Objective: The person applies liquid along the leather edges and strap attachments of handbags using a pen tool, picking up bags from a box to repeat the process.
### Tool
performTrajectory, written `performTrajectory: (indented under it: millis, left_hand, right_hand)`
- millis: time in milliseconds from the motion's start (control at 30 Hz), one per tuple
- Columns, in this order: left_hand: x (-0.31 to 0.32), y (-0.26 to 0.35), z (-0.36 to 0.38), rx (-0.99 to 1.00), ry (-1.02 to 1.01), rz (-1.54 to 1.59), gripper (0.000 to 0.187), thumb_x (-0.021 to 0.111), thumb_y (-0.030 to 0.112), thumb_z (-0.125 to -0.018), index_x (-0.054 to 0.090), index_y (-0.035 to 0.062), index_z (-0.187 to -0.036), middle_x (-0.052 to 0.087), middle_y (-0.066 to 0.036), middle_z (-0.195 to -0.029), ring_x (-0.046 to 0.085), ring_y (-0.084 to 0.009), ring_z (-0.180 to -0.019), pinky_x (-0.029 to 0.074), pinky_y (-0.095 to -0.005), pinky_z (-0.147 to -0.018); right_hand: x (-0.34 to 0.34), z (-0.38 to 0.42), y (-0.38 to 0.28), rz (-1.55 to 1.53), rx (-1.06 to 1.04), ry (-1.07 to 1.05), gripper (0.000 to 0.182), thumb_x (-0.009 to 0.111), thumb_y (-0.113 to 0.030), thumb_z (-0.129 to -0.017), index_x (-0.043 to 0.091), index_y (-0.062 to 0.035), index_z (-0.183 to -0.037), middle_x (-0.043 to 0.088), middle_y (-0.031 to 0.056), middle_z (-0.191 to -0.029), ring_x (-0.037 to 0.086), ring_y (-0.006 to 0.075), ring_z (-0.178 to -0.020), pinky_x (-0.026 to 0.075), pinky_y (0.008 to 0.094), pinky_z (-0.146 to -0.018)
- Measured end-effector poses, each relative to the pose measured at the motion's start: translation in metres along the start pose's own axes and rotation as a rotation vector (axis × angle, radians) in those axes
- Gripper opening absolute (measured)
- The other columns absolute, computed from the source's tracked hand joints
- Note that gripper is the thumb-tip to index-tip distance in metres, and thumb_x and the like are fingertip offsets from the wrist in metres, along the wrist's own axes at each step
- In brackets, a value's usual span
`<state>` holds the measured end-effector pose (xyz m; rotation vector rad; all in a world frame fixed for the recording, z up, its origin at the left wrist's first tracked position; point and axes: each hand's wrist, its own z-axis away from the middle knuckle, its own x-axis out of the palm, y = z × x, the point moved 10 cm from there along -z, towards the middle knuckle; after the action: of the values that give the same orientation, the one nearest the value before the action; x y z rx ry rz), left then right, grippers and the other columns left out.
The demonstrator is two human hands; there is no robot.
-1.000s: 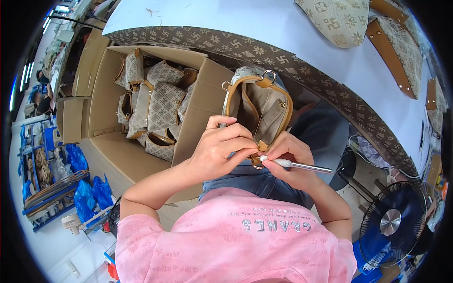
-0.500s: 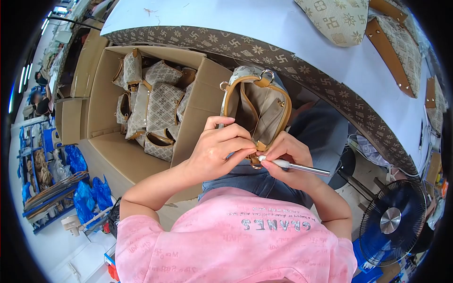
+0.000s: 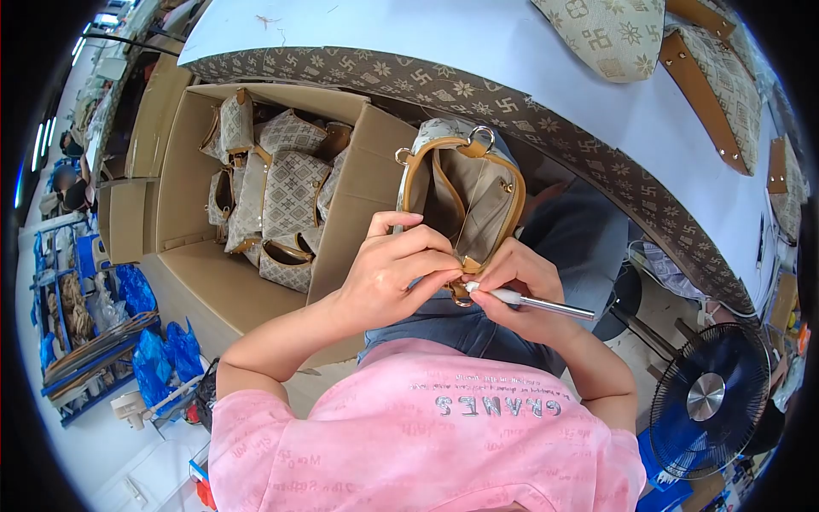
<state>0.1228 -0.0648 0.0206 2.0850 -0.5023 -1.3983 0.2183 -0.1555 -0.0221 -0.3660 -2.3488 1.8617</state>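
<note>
An open handbag (image 3: 503,200) with tan edging, metal rings and a beige lining rests on my lap, its opening facing up. My left hand (image 3: 405,266) grips the near-left part of its rim, fingertips pinched near the small tan tab. In my right hand (image 3: 520,286) is a white and silver pen-like tool (image 3: 546,305), its tip at the near edge of the bag beside my left fingertips. What the tip touches is too small to tell. A metal ring hangs just below the fingers.
On the left stands a cardboard box (image 3: 205,277) holding several patterned bags (image 3: 290,192). Ahead curves a white table (image 3: 409,30) with bag pieces (image 3: 708,94). A black fan (image 3: 708,397) is at the right. Far left, a person (image 3: 75,189) and blue shelving appear.
</note>
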Motion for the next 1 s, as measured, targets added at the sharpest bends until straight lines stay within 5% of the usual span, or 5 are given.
performTrajectory:
  millis: [233,367,633,833,1000]
  left_hand:
    - [0.000,-0.002,0.001,-0.004,0.003,0.007,0.009,0.077,0.011,-0.081,0.072,0.0114,-0.089,0.067,0.002,-0.090,0.063,-0.0133,-0.080,0.040,-0.0370,-0.097]
    - [-0.004,0.003,-0.005,0.040,-0.041,0.026,0.013,0.076,0.013,-0.083,0.073,0.0120,-0.095,0.068,0.001,-0.092,0.064,-0.0139,-0.083,0.040,-0.0379,-0.098]
    - [-0.002,0.025,-0.031,0.205,-0.218,-0.147,0.036,0.079,0.009,-0.080,0.071,0.0072,-0.115,0.070,-0.005,-0.094,0.062,-0.0137,-0.080,0.047,-0.0290,-0.080]
    - [0.032,0.023,-0.048,-0.410,-0.052,0.674,0.027,0.077,0.005,-0.085,0.070,0.0008,-0.110,0.067,-0.002,-0.086,0.055,-0.0048,-0.076,0.042,-0.0204,-0.065]
    - [0.099,-0.011,-0.015,-0.709,-0.008,0.990,0.019,0.078,0.005,-0.084,0.071,0.0008,-0.101,0.061,0.005,-0.079,0.052,-0.0024,-0.076,0.042,-0.0211,-0.065]
  right_hand:
    - [0.001,0.002,0.001,0.001,-0.012,-0.015,0.017,0.076,0.003,-0.081,0.062,-0.0036,-0.088,0.062,0.0072,-0.089,0.060,0.0130,-0.075,0.045,0.0229,-0.062]
    - [-0.009,0.005,0.025,-0.393,0.211,0.059,0.013,0.072,0.001,-0.085,0.062,-0.0036,-0.090,0.059,0.0061,-0.087,0.059,0.0137,-0.074,0.052,0.0276,-0.069]
    - [-0.101,-0.007,-0.029,-0.829,-0.107,0.501,0.012,0.063,-0.005,-0.093,0.053,-0.0011,-0.099,0.052,0.0110,-0.099,0.056,0.0119,-0.079,0.061,0.0381,-0.090]
    - [-0.116,0.019,-0.096,-0.808,-0.190,0.592,0.011,0.062,-0.005,-0.093,0.053,-0.0012,-0.097,0.051,0.0105,-0.096,0.056,0.0130,-0.079,0.061,0.0382,-0.087]
    - [-0.078,0.039,-0.023,-0.800,0.153,0.509,0.009,0.059,-0.001,-0.091,0.050,-0.0017,-0.088,0.049,0.0069,-0.086,0.051,0.0126,-0.073,0.058,0.0400,-0.093]
